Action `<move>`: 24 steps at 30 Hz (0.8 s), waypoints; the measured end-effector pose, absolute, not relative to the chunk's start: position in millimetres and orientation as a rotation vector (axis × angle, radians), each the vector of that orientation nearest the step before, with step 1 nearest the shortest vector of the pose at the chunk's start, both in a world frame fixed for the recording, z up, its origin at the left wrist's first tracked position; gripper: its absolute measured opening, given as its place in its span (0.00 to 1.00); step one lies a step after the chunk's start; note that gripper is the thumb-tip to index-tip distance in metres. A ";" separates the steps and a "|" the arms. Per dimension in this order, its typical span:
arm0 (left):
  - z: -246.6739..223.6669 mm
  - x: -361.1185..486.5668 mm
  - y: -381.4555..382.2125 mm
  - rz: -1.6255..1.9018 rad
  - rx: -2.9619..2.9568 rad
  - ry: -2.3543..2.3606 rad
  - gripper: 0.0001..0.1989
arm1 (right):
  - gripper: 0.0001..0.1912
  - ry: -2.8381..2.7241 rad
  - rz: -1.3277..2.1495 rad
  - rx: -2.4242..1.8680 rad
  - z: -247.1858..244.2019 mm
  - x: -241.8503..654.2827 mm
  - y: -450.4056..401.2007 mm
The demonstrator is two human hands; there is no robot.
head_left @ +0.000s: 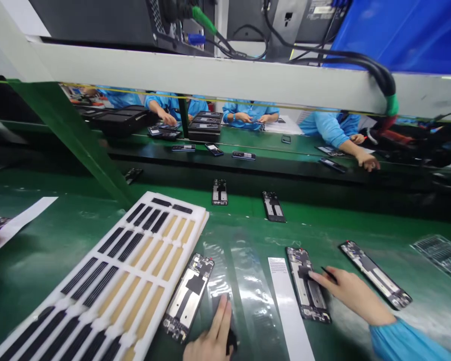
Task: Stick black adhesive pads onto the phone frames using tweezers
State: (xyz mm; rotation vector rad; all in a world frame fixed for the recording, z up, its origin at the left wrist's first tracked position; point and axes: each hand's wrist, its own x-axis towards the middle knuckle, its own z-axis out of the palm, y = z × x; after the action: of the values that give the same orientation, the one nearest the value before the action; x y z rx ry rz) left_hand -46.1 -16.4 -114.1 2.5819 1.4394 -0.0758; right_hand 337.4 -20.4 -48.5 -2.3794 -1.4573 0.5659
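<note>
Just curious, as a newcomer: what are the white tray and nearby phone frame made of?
The white tray looks like foam: matte, thick, with cut-out slots. The phone frame seems metal, its plate silvery and shiny; the dark parts may be plastic.

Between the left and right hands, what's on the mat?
In the head view, a clear plastic film and a white perforated strip lie on the green mat between the left hand and the right hand.

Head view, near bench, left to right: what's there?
White foam tray → phone frame → left hand → white strip → right hand → second phone frame → sheet of dark strips
</note>
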 end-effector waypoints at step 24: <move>-70.6 -37.4 -2.0 0.084 2.441 1.698 0.40 | 0.30 -1.214 1.473 -1.377 -61.1 182.8 100.0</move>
State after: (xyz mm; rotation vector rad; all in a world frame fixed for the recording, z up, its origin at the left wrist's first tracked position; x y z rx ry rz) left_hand -37.4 -2.0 -70.6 2.4413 1.6981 0.0842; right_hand 182.8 100.0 -61.1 -1.3768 -1.2144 1.4730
